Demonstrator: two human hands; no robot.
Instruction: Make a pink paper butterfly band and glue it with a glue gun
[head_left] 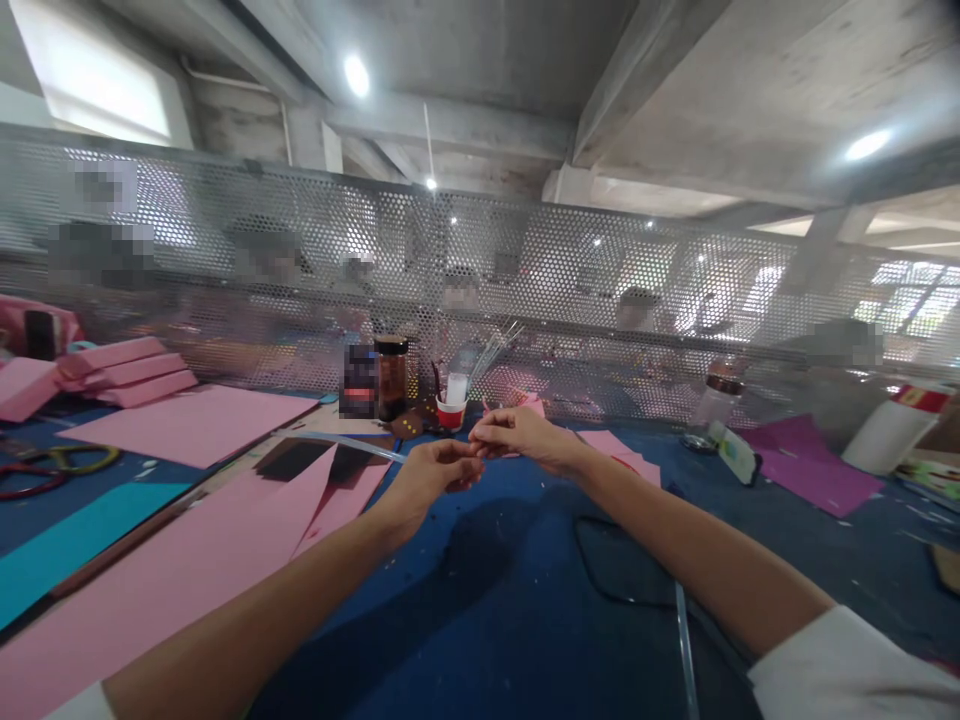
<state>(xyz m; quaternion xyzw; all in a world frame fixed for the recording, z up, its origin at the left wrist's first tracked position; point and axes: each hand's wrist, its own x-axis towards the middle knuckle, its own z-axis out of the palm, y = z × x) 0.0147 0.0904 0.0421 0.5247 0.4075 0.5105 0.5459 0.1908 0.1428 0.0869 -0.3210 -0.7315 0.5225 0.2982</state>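
My left hand (431, 485) and my right hand (521, 435) meet over the blue tabletop (480, 620), fingertips almost touching. The fingers of both are curled into a pinch; whatever lies between them is too small or hidden to name. A clear narrow strip (352, 443) reaches from the left up to my left hand, and I cannot tell whether that hand grips it. Pink sheets (180, 590) lie beneath my left forearm. Just beyond the fingers stands a red and white cup (451, 412). Small pink pieces (622, 455) lie behind my right wrist.
A perforated metal screen (525, 290) closes off the back, with people behind it. A brown jar (391, 378) stands before it. Scissors (67, 460), a teal strip (82, 540) and folded pink stacks (135, 370) lie left. Purple paper (810, 465) and a white roll (896, 430) are right.
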